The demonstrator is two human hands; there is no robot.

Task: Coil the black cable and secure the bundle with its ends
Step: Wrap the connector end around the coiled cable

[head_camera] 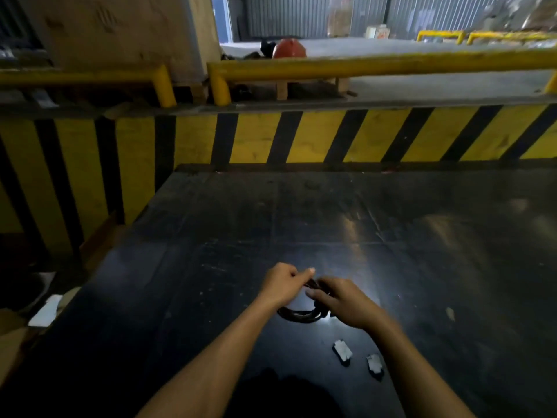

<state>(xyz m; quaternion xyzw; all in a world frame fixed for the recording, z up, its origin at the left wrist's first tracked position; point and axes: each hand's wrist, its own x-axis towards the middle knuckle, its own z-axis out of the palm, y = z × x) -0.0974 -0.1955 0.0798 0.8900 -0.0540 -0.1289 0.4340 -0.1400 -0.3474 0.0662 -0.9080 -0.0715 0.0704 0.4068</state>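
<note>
The black cable (pixel 297 315) is gathered into a small coil just above the dark table (pixel 391 236), near its front middle. My left hand (pixel 284 283) pinches the top of the coil, thumb stretched to the right. My right hand (pixel 340 301) is closed around the coil's right side, and its fingers hide that part of the cable. The bottom loops of the coil hang visible below and between both hands. The cable's ends are hidden in my grip.
Two small black pieces with white labels (pixel 342 351) (pixel 375 365) lie on the table near my right forearm. A yellow-and-black striped wall (pixel 301 137) runs behind the table. Yellow guard rails (pixel 361 66) stand above it. Cardboard (pixel 12 339) lies left of the table.
</note>
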